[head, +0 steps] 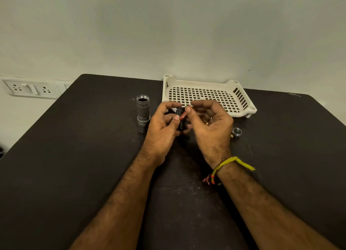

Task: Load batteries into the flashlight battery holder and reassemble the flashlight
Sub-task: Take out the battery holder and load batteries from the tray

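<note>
Dark and a little dusty, the table [93, 165] fills most of the scene. At its far side, right of the middle, a cream plastic basket [241, 98] with a grid of holes sits with nothing inside that I can see. Left of it the grey flashlight body [143, 110] stands upright on its head, the threaded mouth open to the top, so it is not yet closed.

Between these two, near the middle, the person works with both hands. The left hand [162, 126] grips the black battery holder [180, 118] from the left, fingers curled around it. The right hand [209, 122] pinches a small red battery [183, 115] between thumb and forefinger and holds it against the holder, tilted, not fully seated as far as I can judge. How many batteries are already inside, I cannot tell; the hands hide it.

On the right, near the right wrist, the small metal tail cap [237, 132] lies alone on the table. I judge the loading is in progress; inserting the holder and screwing on the cap are left.
</note>
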